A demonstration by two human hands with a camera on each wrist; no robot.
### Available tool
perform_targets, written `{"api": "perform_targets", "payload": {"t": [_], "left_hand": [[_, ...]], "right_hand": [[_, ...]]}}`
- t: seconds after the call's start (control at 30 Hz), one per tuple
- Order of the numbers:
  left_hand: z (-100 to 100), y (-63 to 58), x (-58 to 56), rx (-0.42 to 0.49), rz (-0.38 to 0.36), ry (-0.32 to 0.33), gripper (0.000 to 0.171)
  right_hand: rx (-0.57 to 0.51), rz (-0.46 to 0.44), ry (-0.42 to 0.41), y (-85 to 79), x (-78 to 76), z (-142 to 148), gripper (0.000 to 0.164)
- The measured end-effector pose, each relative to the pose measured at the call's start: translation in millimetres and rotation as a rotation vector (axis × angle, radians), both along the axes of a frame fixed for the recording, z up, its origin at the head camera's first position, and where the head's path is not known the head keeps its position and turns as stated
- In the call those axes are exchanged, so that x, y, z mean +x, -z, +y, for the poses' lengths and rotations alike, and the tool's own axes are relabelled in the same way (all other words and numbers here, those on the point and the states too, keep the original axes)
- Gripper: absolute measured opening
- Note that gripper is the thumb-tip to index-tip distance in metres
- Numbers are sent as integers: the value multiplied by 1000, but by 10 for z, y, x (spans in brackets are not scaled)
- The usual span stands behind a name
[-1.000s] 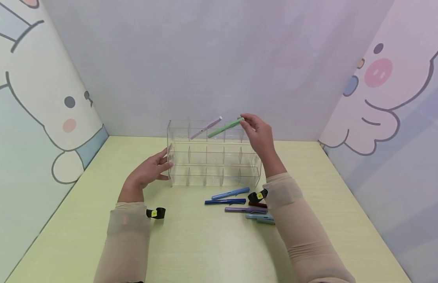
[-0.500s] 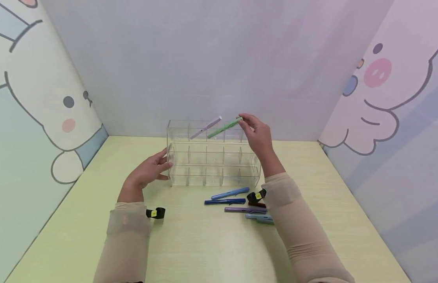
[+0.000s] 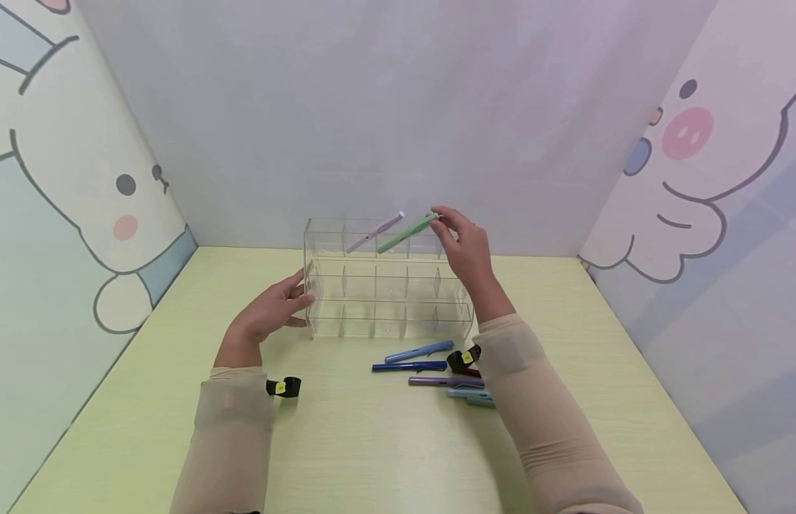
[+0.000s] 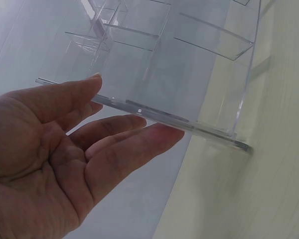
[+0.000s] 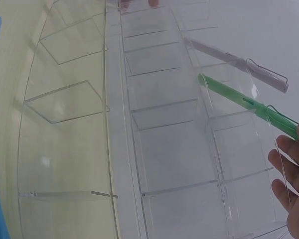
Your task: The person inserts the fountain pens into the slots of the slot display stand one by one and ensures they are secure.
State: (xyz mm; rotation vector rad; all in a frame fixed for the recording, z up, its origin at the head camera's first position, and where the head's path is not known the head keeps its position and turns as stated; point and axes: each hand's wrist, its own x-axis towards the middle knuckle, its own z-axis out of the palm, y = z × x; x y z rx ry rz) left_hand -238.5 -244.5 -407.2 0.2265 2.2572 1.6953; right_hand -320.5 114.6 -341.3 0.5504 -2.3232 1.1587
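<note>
A clear acrylic rack (image 3: 358, 327) with three stepped rows of compartments stands at the back of the table. My right hand (image 3: 465, 246) pinches the upper, clip end of a green pen (image 3: 407, 234) between thumb and fingertips; the pen slants with its lower end in a top-row compartment. To its left, a lilac pen (image 3: 375, 233) leans in another compartment of that row. At the rack's left side, my left hand (image 4: 84, 144) rests its extended fingers against the side panel (image 4: 139, 110), touching it from outside.
In front of the rack lie a light blue pen (image 3: 420, 351), a dark blue pen (image 3: 407, 367), a purple pen (image 3: 439, 381) and a pale teal pen (image 3: 465, 393). My right sleeve (image 3: 539, 400) partly covers others there. A pale wall (image 3: 398, 107) rises behind the rack.
My right hand has shifted slightly left with the green pen, whose upper end has moved a little the same way. The left hand and the rack stay in place.
</note>
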Motion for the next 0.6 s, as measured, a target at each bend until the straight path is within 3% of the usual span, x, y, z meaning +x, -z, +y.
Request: {"api": "perform_targets", "payload": {"t": [0.23, 0.37, 0.6], "left_hand": [[5, -7, 7, 3, -4, -8, 70], [2, -7, 7, 2, 0, -10, 71], [-6, -2, -14, -8, -5, -4, 72]], "right_hand": [[-23, -15, -27, 10, 3, 3, 46], [-91, -21, -66, -9, 27, 44, 53], [-192, 14, -69, -112, 182, 308, 61]]}}
